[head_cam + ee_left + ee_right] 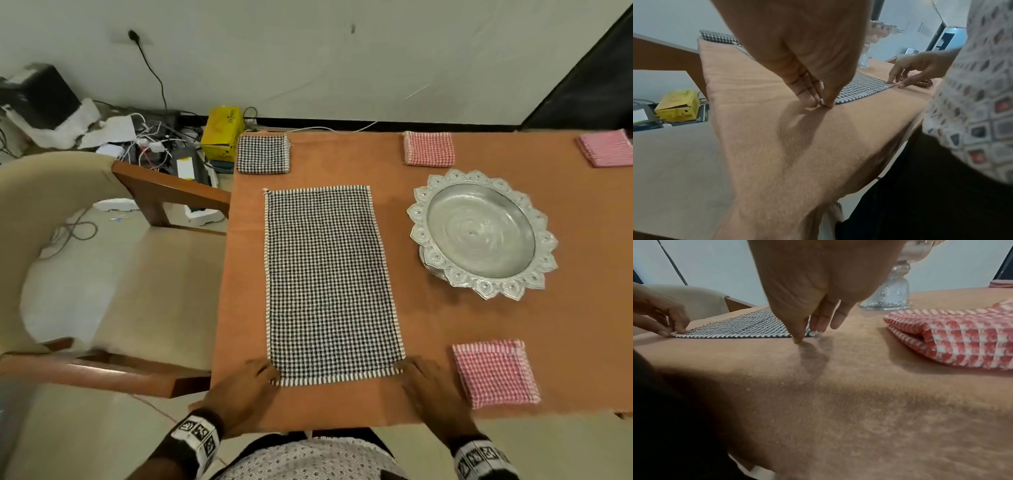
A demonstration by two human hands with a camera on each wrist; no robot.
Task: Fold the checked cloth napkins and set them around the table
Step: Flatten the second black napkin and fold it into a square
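Down at the near edge, the left hand [247, 378] pinched the near left corner of the black checked napkin [329, 281] between thumb and fingers [807, 94], its grip clamped on the striped hem. The right hand [423, 380] had its fingers on the near right corner, thumb [797, 335] touching the surface just beside the hem; whether that grip was clamped on the cloth or only pressing it I cannot tell.

The napkin lay flat and unfolded, its long sides running away from the person, on a surface [428, 325] covered in a plain orange-brown cloth. A folded pink checked napkin [495, 371] sat just right of the right hand. A silver scalloped pedestal dish [481, 233] stood to the right of the open napkin. Along the far edge lay a folded black checked napkin [263, 153], a folded red checked napkin [429, 148] and a folded pink napkin [606, 147] at the far right corner.

Left of the surface stood a cream upholstered chair [85, 240] with wooden arms. Beyond it, on the floor by the pale wall, were a yellow box [221, 132], tangled cables [150, 137] and white packing scraps.
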